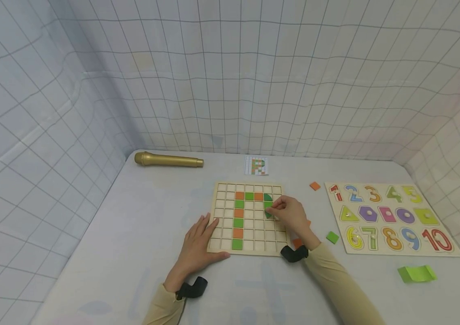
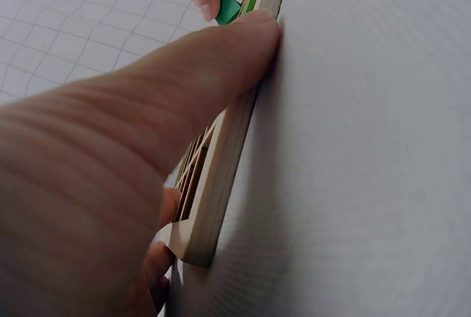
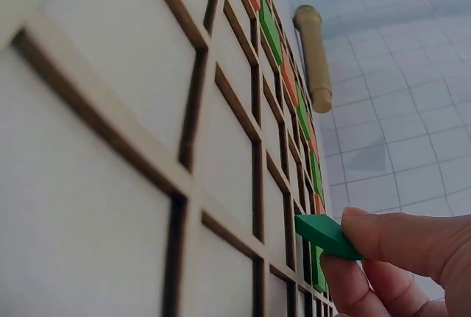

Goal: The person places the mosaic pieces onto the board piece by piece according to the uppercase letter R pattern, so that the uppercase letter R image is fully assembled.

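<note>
A wooden grid board (image 1: 259,233) lies flat, with orange and green square tiles in a column and along a row near its top. At that row's right end sits a dark green quarter-round tile (image 1: 268,197), with a green square tile (image 1: 268,205) below it. My right hand (image 1: 292,214) pinches a dark green tile (image 3: 327,236) between thumb and fingers, tilted close over the grid; its full outline is partly hidden. My left hand (image 1: 197,243) rests at the board's lower left corner, fingers spread on the left edge and thumb (image 2: 221,56) along the front edge.
A small pattern card (image 1: 256,165) lies behind the board, and a gold microphone (image 1: 169,160) at back left. On the right are loose orange (image 1: 315,185) and green (image 1: 332,237) tiles, a number-and-shape puzzle board (image 1: 337,216) and a bright green curved block (image 1: 417,273).
</note>
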Motion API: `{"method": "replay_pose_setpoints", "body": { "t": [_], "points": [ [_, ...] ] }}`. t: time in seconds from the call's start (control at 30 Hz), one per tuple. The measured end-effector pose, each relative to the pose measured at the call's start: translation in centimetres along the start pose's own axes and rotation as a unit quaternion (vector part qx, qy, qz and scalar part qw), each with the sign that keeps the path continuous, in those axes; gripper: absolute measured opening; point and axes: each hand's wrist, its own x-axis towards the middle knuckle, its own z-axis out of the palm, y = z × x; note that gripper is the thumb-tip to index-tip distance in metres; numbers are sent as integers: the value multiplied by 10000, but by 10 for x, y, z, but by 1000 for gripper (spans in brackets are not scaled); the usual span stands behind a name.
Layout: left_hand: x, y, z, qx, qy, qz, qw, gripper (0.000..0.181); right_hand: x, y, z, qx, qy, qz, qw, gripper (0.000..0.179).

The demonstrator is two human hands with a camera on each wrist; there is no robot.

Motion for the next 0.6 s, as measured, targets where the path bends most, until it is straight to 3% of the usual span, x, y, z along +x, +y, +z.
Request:
{"method": "replay_pose_setpoints", "body": {
  "t": [0.6],
  "points": [
    [0, -1, 1, -11, 3, -25, 10000, 95, -2, 1, -2, -656, -109, 13, 9978, 20]
  ]
}}
